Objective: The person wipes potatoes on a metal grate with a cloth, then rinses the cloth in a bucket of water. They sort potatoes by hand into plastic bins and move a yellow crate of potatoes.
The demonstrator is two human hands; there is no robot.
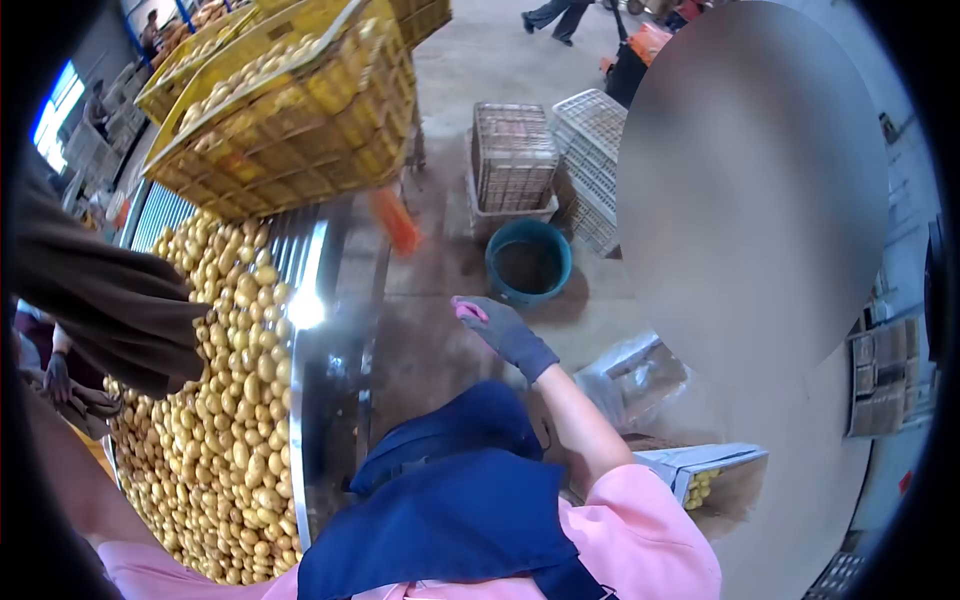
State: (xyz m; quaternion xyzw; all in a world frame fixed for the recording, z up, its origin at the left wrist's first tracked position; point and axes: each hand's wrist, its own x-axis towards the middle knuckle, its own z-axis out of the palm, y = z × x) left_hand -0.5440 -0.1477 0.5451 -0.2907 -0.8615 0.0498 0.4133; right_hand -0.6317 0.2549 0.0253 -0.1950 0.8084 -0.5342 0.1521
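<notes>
Many yellow potatoes (235,430) cover a metal roller sorting table on my left. My right hand (505,335), in a grey glove with pink at the fingers, is held out over the floor to the right of the table. Its fingers look curled together, and I cannot make out whether anything is in them. On the left, my bare forearm runs up to a large dark shape (110,300) close to the camera and over the potatoes. It appears to be my gloved left hand, but its fingers cannot be told apart.
Yellow crates (290,130) of potatoes stand over the table's far end. Beyond my right hand are a teal bucket (528,262) and stacked white crates (515,155). An open box (715,480) sits at lower right. A co-worker's gloved hand (57,378) is at far left.
</notes>
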